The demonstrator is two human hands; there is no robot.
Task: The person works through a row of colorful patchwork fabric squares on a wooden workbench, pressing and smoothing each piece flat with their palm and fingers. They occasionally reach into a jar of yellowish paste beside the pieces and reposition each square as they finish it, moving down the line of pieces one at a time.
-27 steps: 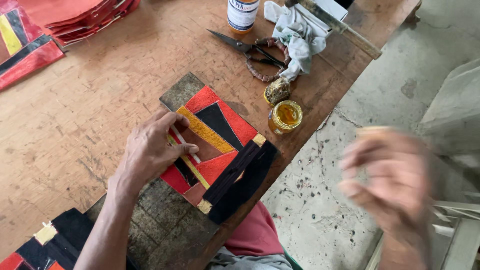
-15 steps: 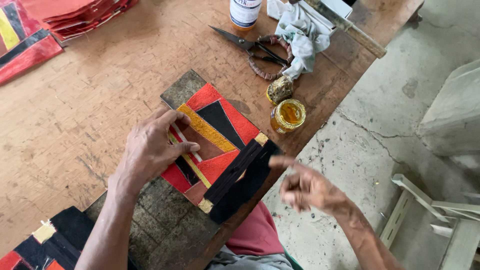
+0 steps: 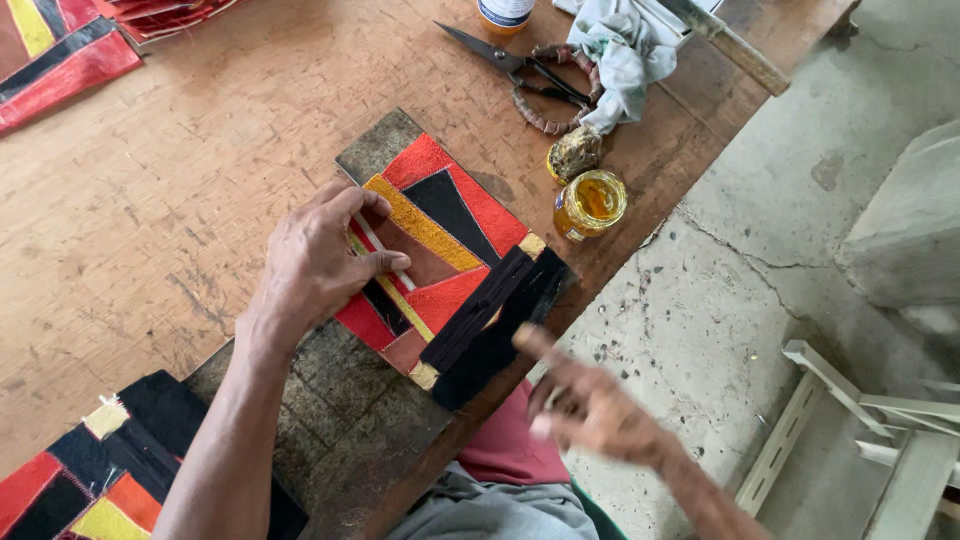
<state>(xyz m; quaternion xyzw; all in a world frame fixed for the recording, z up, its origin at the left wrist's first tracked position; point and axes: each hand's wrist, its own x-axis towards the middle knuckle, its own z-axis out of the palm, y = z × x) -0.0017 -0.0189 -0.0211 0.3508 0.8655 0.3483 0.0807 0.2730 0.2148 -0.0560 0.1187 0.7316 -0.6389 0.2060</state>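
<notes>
Our left hand (image 3: pixel 318 262) lies palm down on the patchwork leather piece (image 3: pixel 440 255), fingers spread flat, pinning a thin pale stick (image 3: pixel 383 252) against it. Nothing is gripped; it only presses. Our right hand (image 3: pixel 590 412) is off the table edge, in the air just below the piece's black flap (image 3: pixel 492 318), motion-blurred; fingers look loosely open and nothing visible in it.

The piece sits on a dark worn board (image 3: pixel 345 405) at the near edge of the wooden table (image 3: pixel 130 200), its black end slightly overhanging the edge. Red, black, brown and yellow panels, stitched.

Handling, as we judge it: thin, light, flexible. It will flop if lifted by one corner. The surface looks grainy, so not slippery and not fragile, though the stitched seams and yellow strips could peel if pulled across. Best hold: flat palm to keep it down, or pinch at the thicker black end near the small yellow tab (image 3: pixel 424 375).

Further out: an open jar of amber glue (image 3: pixel 590 203) just beside the piece, its lid (image 3: pixel 573 153) near it, then scissors (image 3: pixel 515 68) and a grey rag (image 3: pixel 625 55). More patchwork at the near left corner (image 3: pixel 90 470) and far left (image 3: pixel 55 50).
</notes>
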